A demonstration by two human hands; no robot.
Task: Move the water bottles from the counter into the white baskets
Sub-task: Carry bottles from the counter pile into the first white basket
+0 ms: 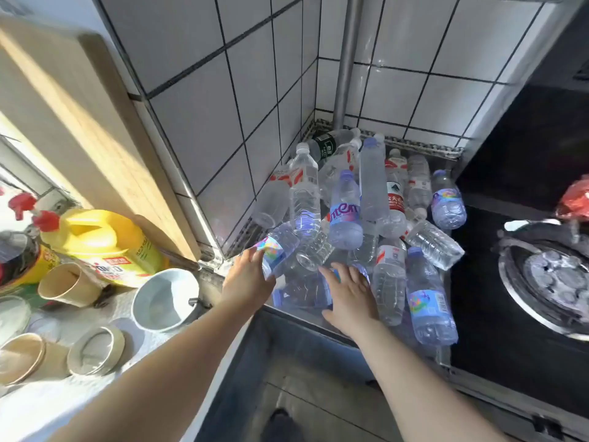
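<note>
The water bottles (366, 212) lie heaped in the far tiled corner of the tabletop (334, 327). The left hand (247, 277) curls around a colourful-labelled bottle (279, 250); the right hand (350, 295) lies spread on another. Best lift near-edge bottles first, so the heap doesn't slide. No baskets show.

bottles (369, 199): clear, blue-tinted, red-white labels | jug (102, 240): yellow | tiles (197, 100): white, dark grout

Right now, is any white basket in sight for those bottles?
No. The view shows only the pile of water bottles in the tiled counter corner, with both hands reaching into it.
</note>
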